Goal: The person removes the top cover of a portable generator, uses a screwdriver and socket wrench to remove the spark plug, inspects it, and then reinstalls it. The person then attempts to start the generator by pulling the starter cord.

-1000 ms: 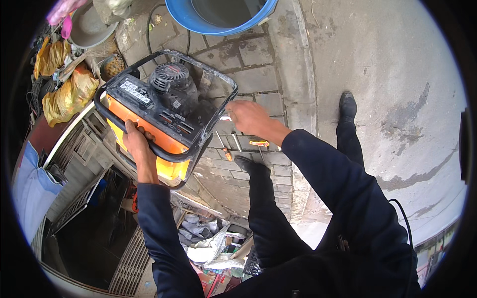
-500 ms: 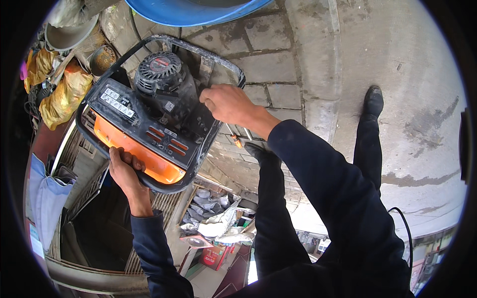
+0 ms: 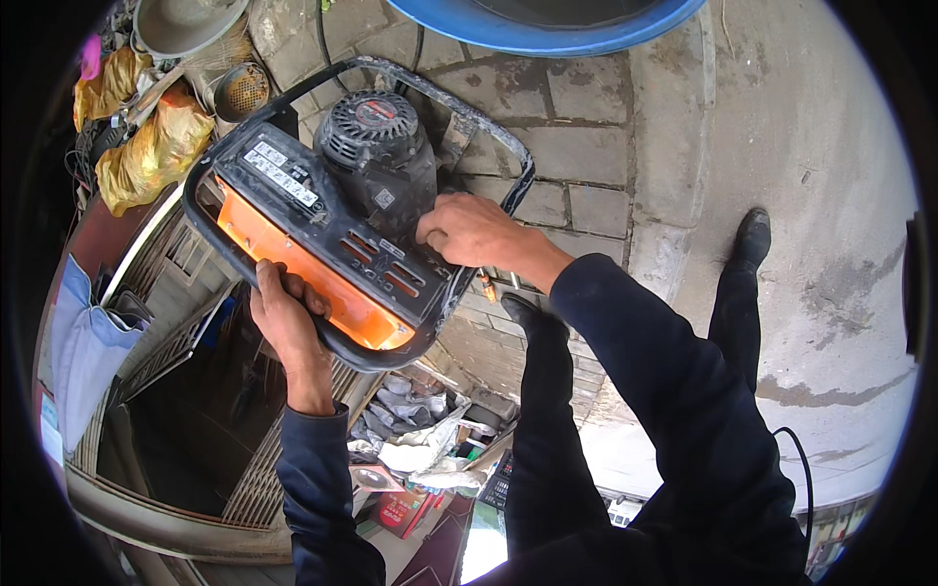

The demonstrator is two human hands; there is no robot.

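A motor-driven machine, black with an orange panel (image 3: pixel 293 266), sits tilted in a scuffed black tube frame (image 3: pixel 445 95). Its engine (image 3: pixel 376 146) has a round finned cover on top. My left hand (image 3: pixel 290 317) is closed on the frame's lower tube beside the orange panel, the thumb on the outside and fingertips curled over the panel's edge. Right of the engine, my right hand (image 3: pixel 476 231) has its fingers bent together against the machine. What those fingers grip is hidden behind the hand. A small orange-handled tool (image 3: pixel 487 284) lies on the paving just past my right wrist.
A big blue tub (image 3: pixel 576 41) stands on the paving at the top. Yellow bags (image 3: pixel 161 146), a basin (image 3: pixel 186 29) and a strainer (image 3: pixel 241 93) crowd the far left. Rags (image 3: pixel 415 444) pile up below the machine. My shoes (image 3: pixel 752 234) rest on the ground to the right.
The whole view has shifted, so the machine and surroundings sit farther right in it. Both hands keep about the same places on the machine.
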